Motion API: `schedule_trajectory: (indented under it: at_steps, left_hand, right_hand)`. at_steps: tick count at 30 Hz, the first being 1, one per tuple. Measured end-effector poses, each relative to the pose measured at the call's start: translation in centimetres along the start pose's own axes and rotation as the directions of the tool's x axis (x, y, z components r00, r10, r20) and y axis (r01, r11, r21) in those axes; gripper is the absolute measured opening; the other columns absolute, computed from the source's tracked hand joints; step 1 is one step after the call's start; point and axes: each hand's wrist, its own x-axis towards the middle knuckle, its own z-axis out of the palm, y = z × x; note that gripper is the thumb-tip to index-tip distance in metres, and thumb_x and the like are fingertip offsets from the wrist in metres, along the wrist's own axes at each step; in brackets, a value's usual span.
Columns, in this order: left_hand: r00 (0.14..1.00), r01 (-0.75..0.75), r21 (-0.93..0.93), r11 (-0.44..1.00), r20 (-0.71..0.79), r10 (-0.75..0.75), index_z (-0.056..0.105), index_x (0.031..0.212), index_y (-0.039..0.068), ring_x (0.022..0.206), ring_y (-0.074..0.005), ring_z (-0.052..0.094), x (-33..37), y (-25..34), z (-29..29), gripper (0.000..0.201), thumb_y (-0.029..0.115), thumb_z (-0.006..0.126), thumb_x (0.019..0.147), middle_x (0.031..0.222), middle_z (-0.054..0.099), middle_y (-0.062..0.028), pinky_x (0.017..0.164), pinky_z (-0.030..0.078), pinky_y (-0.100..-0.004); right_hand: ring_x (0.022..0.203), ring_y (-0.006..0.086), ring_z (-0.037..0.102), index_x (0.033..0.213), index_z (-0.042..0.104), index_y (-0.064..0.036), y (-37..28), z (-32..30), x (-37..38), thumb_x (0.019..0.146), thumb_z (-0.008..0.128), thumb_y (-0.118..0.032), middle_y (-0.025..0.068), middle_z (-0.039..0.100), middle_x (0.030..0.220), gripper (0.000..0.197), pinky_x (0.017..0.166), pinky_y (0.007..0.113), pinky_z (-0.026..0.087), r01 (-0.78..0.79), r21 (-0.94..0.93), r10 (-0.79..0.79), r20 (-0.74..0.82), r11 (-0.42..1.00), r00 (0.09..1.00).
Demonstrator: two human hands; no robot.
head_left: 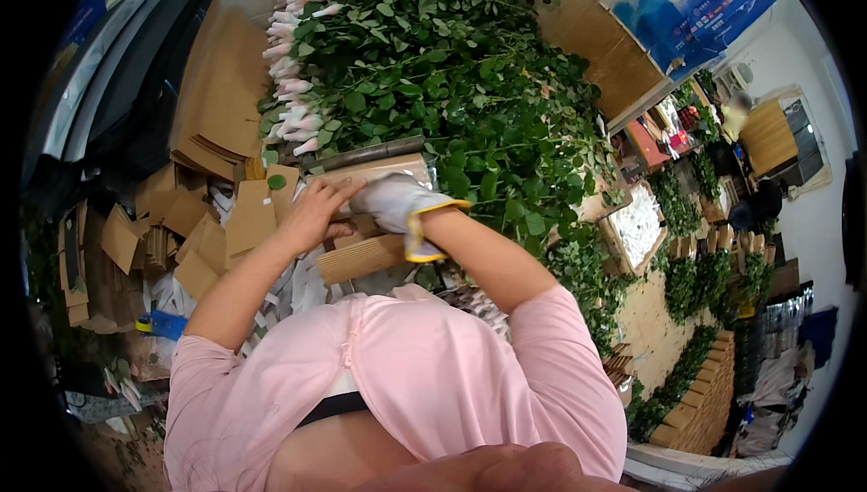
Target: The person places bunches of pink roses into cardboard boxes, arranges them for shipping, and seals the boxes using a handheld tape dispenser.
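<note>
My bare left hand [316, 210] rests at the bench edge, its fingers and thumb curved around a brown piece of cardboard [363, 224]. Close against it is my right hand [390, 202], in a pale grey glove with a yellow cuff, over the same cardboard; its fingertips are hidden. Below the hands a strip of corrugated cardboard [361, 259] sticks out. Just beyond them lies a flat brown board [384, 170] with a clear, shiny film at its right end. Farther off, long leafy green stems [433, 77] are heaped, with pale pink sleeved heads [293, 86] lined along their left side.
Folded cardboard pieces [185, 212] and white paper strips are piled at the left, near a blue and yellow tool [161, 324]. Tall cardboard sheets [217, 86] lean behind them. At the right stand a box of white pieces [635, 226] and a row of bundled greenery [713, 280].
</note>
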Motion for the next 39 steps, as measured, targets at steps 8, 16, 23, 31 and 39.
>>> schedule_trajectory:
  at_steps: [8, 16, 23, 31, 39]
  left_hand:
    - [0.98, -0.181, 0.09, 0.979, -0.074, 0.187, 0.064, 0.114, 0.023, 0.111, -0.0349, 0.042, -2.2, -2.8, 2.7, 0.041, 0.022, 0.069, 0.073, 0.141, 0.04, -0.0074, 0.097, 0.036, -0.0419]
    - [0.934, -0.175, -0.367, 0.914, 0.232, 0.272, 0.066, 0.098, 0.007, 0.117, -0.0345, 0.044, -3.4, -6.0, -0.9, 0.024, 0.016, 0.063, 0.076, 0.116, 0.058, -0.0125, 0.1, 0.035, -0.0416]
    - [0.956, 0.15, -0.174, 0.973, -0.225, -0.188, 0.058, 0.109, 0.005, 0.109, -0.0327, 0.048, -4.6, -1.8, -1.6, 0.049, 0.033, 0.071, 0.071, 0.113, 0.055, -0.0164, 0.094, 0.037, -0.0442]
    - [0.926, 0.097, 0.021, 0.995, -0.369, -0.083, 0.06, 0.118, 0.025, 0.105, -0.0265, 0.05, -0.7, -2.0, 3.1, 0.041, 0.022, 0.065, 0.077, 0.116, 0.055, -0.0041, 0.088, 0.04, -0.0395]
    - [0.824, 0.253, -0.019, 0.967, -0.519, -0.226, 0.07, 0.097, 0.024, 0.103, -0.0182, 0.051, -1.1, -1.6, 4.2, 0.019, 0.024, 0.063, 0.079, 0.107, 0.061, 0.0041, 0.085, 0.038, -0.0332]
  right_hand:
    - [0.106, 0.027, 0.05, 0.096, 0.06, -0.0122, -4.9, 7.2, -5.5, 0.067, 0.063, -0.034, 0.0056, 0.052, 0.105, 0.037, 0.089, 0.058, 0.035, -0.054, -0.428, -0.307, -0.726, 0.902, 0.616]
    - [0.087, 0.0254, 0.057, 0.08, 0.063, -0.012, -2.8, 0.5, 2.3, 0.071, 0.058, -0.02, 0.0063, 0.058, 0.09, 0.013, 0.077, 0.036, 0.045, 0.014, -0.216, -0.103, -0.407, 0.976, 0.908]
    - [0.094, 0.0272, 0.057, 0.088, 0.061, -0.0104, -0.6, 1.6, 4.4, 0.078, 0.056, -0.023, 0.0093, 0.059, 0.095, 0.017, 0.073, 0.04, 0.048, -0.011, -0.21, -0.063, -0.34, 0.978, 0.938]
    - [0.091, 0.0308, 0.059, 0.096, 0.062, -0.0082, 2.0, -1.4, -0.5, 0.078, 0.053, -0.015, 0.0153, 0.061, 0.097, 0.021, 0.078, 0.041, 0.048, -0.071, -0.253, -0.024, -0.354, 0.965, 0.935]
    - [0.12, 0.0355, 0.043, 0.126, 0.049, -0.0161, -1.0, -2.7, -3.8, 0.072, 0.069, -0.022, 0.0156, 0.049, 0.126, 0.058, 0.099, 0.049, 0.033, -0.171, -0.158, 0.052, -0.571, 0.973, 0.819]
